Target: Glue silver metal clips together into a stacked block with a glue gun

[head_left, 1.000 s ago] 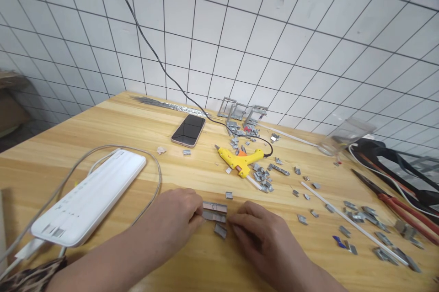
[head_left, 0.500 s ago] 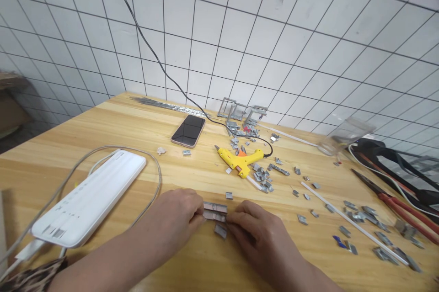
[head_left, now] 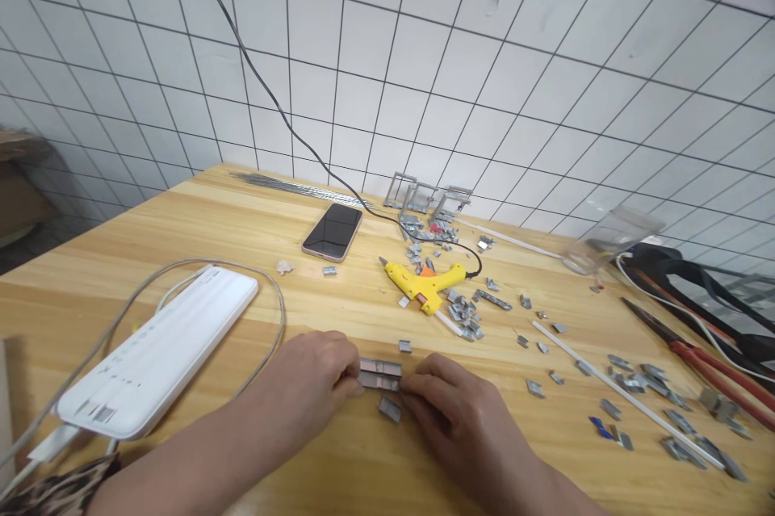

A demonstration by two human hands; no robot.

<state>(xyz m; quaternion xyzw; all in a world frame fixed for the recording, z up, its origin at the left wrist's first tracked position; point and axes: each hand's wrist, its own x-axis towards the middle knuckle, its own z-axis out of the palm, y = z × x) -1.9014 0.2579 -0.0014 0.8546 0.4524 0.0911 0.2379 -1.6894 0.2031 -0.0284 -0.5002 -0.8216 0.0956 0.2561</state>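
Between my two hands lies a short grey metal channel piece (head_left: pixel 380 375), made of what look like strips side by side. My left hand (head_left: pixel 320 371) pinches its left end, the fingertips partly hidden behind the knuckles. At the right end, the fingers of my right hand (head_left: pixel 463 411) are closed against the piece. A small bent metal clip (head_left: pixel 390 409) rests on the table just below it, close to my right fingertips. Another small clip (head_left: pixel 405 346) sits just above the piece, touched by neither hand.
A yellow glue gun (head_left: pixel 427 286) lies ahead, beside several loose metal clips. Left are a white power strip (head_left: pixel 163 350) and its cable; a phone (head_left: pixel 333 231) is farther back. Red-handled snips (head_left: pixel 696 354), a white glue stick (head_left: pixel 623 391) and more metal pieces lie right.
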